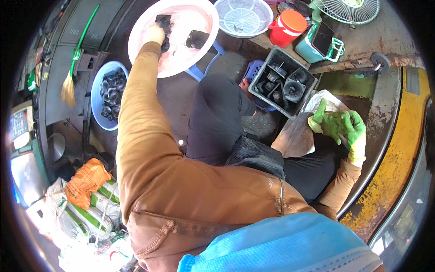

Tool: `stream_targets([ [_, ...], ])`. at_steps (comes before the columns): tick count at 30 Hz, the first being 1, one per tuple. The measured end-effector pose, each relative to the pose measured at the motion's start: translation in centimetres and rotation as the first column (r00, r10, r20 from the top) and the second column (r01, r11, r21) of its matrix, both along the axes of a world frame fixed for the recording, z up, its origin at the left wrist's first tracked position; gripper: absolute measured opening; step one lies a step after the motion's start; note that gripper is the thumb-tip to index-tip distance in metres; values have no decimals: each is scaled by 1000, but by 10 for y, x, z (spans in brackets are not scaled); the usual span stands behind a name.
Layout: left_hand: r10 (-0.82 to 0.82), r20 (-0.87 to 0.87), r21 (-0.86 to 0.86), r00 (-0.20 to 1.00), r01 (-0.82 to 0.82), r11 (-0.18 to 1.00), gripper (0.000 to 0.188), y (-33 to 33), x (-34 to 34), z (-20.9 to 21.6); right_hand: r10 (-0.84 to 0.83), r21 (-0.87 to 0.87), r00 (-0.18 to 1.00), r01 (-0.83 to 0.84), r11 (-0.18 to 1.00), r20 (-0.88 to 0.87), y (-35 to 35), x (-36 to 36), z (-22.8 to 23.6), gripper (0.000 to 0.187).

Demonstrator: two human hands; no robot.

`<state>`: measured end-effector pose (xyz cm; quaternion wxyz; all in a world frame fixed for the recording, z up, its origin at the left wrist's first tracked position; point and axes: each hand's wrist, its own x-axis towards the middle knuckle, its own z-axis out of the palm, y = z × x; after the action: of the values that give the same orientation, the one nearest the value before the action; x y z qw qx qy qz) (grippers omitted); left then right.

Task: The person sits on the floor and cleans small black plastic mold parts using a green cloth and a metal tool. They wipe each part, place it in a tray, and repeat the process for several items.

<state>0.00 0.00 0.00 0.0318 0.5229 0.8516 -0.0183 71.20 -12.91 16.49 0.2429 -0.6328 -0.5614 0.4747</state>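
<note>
My left hand point(156, 34) reaches far forward over a wide white-pink basin point(136, 43), closed on a black plastic part point(164, 21). Its fingers are partly hidden by the part. To its right, another dark moulded part point(197, 39) lies in the basin. My right hand point(340, 124), in a green and yellow glove, hovers over my lap with its fingers apart and bent, and nothing shows in it. Beneath that hand a stained whitish sheet point(302, 129) covers my leg. A grey crate point(298, 106) holding several black moulded parts point(293, 89) stands just ahead of it.
A blue tub point(97, 97) of small black parts stands left of my arm. Beyond are a white strainer basket point(242, 18), a red-lidded jug point(288, 28), a teal container point(312, 47) and a fan point(351, 9). A yellow machine edge point(389, 167) runs along the right.
</note>
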Motion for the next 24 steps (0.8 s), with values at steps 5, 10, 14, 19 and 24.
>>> stream_targets([
  [5,183,162,-113,970,-166,980,34,-10,25,14,-13,-85,998,8,996,-63,-5,-17,17,17],
  [10,-13,-86,-171,996,-2,985,32,-3,16,-1,-40,-110,998,34,993,-55,-4,-18,21,17],
  [14,-105,-58,-247,993,87,965,30,-4,7,-3,-24,-113,995,13,994,-92,-6,-14,17,17],
  [19,26,-33,16,999,-26,1000,32,-3,7,0,1,-79,1000,-1,997,4,-4,-10,15,16],
  [24,45,-39,26,998,-44,999,30,-5,7,22,-58,-137,997,51,989,-43,-5,-16,21,16],
])
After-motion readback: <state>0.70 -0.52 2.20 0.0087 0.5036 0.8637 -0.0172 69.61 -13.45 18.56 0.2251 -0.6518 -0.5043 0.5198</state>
